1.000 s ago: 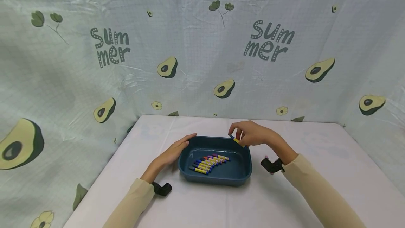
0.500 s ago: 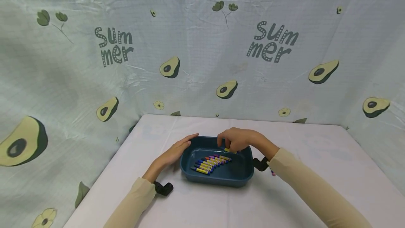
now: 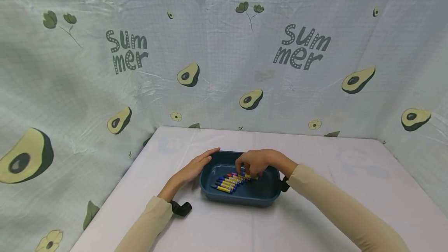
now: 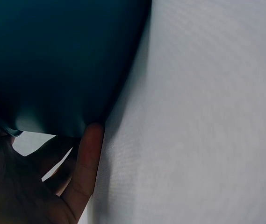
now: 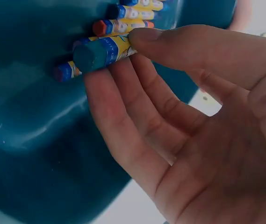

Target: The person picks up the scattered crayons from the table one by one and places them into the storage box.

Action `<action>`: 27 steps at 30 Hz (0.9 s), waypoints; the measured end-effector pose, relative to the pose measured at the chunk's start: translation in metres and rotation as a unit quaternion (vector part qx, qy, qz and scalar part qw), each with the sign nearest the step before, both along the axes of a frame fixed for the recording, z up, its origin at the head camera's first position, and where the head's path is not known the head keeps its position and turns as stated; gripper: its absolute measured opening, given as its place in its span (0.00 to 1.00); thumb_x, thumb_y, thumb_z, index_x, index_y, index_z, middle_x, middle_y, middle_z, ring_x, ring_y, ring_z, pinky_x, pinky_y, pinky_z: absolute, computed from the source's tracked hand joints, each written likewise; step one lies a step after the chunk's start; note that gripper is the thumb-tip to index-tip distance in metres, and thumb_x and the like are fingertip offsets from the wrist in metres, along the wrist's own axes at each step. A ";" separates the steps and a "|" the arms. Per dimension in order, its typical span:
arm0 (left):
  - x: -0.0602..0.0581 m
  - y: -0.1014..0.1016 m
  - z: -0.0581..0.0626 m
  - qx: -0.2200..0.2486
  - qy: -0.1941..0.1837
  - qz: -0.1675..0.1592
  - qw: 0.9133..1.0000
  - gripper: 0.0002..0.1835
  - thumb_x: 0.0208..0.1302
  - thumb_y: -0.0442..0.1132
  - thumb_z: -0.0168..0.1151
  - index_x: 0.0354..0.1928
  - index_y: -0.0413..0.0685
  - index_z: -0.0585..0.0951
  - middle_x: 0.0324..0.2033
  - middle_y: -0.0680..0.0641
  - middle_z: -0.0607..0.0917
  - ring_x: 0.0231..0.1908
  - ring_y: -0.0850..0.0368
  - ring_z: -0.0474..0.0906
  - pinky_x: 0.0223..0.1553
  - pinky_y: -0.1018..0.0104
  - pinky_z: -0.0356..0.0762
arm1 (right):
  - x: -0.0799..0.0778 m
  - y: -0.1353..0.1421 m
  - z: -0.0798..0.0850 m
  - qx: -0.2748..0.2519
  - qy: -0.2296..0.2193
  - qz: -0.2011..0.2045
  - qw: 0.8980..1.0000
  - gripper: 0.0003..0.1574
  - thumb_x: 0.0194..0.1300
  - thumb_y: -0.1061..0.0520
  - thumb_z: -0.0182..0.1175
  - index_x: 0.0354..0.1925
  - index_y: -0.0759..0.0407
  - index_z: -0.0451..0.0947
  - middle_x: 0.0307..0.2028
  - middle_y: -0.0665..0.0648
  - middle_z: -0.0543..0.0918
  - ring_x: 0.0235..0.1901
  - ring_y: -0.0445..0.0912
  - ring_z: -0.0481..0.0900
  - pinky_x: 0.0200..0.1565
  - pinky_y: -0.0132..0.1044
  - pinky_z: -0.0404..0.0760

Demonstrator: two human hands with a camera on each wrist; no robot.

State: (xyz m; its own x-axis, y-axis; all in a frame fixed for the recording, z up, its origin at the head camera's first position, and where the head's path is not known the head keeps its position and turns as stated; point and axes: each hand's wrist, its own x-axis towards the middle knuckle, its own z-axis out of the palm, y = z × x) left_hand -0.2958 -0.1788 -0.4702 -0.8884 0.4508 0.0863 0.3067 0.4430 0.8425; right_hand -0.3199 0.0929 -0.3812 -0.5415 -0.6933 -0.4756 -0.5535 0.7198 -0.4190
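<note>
A dark teal tray sits on the white table and holds a row of several yellow-and-blue crayons. My right hand reaches into the tray and pinches a teal-tipped crayon between thumb and fingers, just over the far end of the row. My left hand rests flat against the tray's left outer wall, fingers straight, one fingertip touching the tray's base.
The white table is walled by an avocado-print cloth at the back and both sides. Black wrist camera mounts sit at both sleeves.
My right hand has come from the tray's far right rim down and left into the tray, carrying the crayon to the row. The left hand has stayed put.
</note>
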 end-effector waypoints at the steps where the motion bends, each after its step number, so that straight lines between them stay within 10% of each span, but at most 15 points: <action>1: 0.000 0.000 0.000 0.000 -0.001 0.001 1.000 0.27 0.85 0.43 0.34 0.81 0.52 0.60 0.80 0.43 0.61 0.81 0.41 0.52 0.80 0.37 0.49 | 0.000 -0.001 -0.002 0.001 -0.005 -0.003 1.000 0.24 0.64 0.72 0.65 0.52 0.49 0.82 0.39 0.55 0.84 0.31 0.44 0.82 0.31 0.37 0.86; 27: 0.002 -0.001 0.001 0.001 -0.005 0.003 1.000 0.26 0.85 0.43 0.35 0.81 0.56 0.61 0.80 0.46 0.61 0.81 0.44 0.52 0.81 0.38 0.49 | 0.015 -0.021 -0.014 0.076 -0.073 0.009 0.994 0.22 0.65 0.72 0.64 0.43 0.44 0.82 0.38 0.51 0.84 0.33 0.45 0.86 0.38 0.43 0.91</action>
